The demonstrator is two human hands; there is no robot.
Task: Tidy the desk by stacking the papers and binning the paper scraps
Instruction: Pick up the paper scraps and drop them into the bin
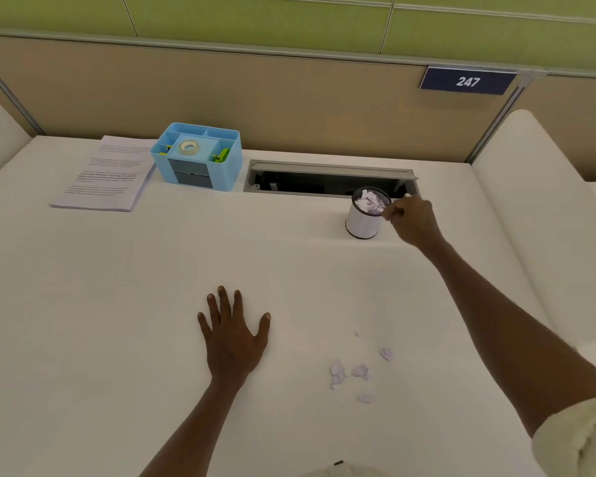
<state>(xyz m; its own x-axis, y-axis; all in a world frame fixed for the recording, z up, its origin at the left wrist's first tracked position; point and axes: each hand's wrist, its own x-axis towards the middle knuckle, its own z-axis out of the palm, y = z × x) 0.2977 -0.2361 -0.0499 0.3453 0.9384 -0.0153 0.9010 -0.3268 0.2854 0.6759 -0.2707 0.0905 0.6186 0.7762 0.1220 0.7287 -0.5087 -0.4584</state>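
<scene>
A small round bin [362, 223] stands at the back right of the white desk [117, 304], filled with pale paper scraps [369, 202]. My right hand [414, 222] reaches over its right rim with the fingers pinched together; no scrap shows between them. Several loose paper scraps [360, 371] lie on the desk near the front, right of centre. My left hand [233, 333] rests flat on the desk, fingers spread, holding nothing. A stack of printed papers [105, 175] lies at the back left.
A light-blue desk organiser [197, 158] with a tape roll stands beside the paper stack. Behind the bin is an open grey cable tray [327, 180] set into the desk. A beige partition with a "247" sign [468, 81] closes the back.
</scene>
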